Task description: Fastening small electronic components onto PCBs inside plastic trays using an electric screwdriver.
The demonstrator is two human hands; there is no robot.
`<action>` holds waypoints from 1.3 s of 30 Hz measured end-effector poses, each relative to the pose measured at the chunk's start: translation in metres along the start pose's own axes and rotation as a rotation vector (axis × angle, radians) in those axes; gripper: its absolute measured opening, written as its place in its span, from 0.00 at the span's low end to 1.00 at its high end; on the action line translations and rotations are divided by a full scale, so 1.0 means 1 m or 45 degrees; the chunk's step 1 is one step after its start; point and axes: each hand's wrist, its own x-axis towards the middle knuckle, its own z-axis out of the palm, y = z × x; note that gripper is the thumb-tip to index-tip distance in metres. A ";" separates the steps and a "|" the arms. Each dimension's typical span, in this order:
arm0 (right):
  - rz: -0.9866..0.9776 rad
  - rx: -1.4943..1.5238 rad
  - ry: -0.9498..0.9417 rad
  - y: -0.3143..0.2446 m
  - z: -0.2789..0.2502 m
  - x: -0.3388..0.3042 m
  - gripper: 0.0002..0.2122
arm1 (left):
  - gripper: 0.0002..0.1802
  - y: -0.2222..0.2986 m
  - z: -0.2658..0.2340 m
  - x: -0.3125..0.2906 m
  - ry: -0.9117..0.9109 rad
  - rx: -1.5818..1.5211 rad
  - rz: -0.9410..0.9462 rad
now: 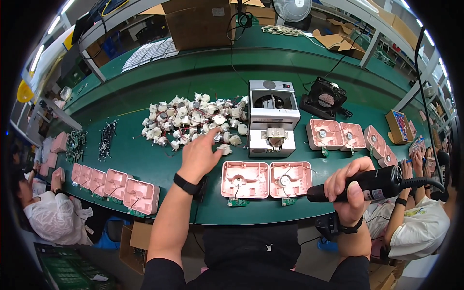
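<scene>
My left hand [199, 155] reaches forward over the green bench, fingers spread, its tips at the near edge of a heap of small white motor parts [193, 118]; one small part [223, 149] lies just by the fingertips. My right hand [349, 186] is closed around a black electric screwdriver [367, 184] held level, its cable running off to the right. Two pink plastic housings [265, 180] lie open side by side between my hands, each with a small green circuit board at its near edge.
A white screw-feeder machine [272, 118] stands behind the housings, a black fan [323, 99] to its right. More pink housings sit at right [338, 134] and in a row at left [113, 185]. Other people work at both sides. Cardboard boxes [195, 21] stand at the back.
</scene>
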 end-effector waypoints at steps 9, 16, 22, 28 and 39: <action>0.025 -0.017 0.002 -0.001 0.003 -0.003 0.16 | 0.15 0.018 0.008 -0.007 -0.027 -0.050 0.007; 0.039 -0.037 0.005 -0.005 -0.003 -0.006 0.16 | 0.09 -0.004 -0.003 -0.011 -0.129 -0.251 0.026; 0.047 -0.037 0.017 -0.005 -0.003 -0.006 0.16 | 0.08 -0.011 0.003 -0.019 0.016 -0.169 0.188; 0.058 -0.019 -0.003 -0.008 0.000 -0.007 0.16 | 0.14 -0.018 -0.002 -0.033 -0.067 -0.153 0.004; 0.218 0.052 0.065 -0.012 0.011 -0.005 0.20 | 0.20 -0.014 -0.044 -0.079 -0.262 -1.599 -0.320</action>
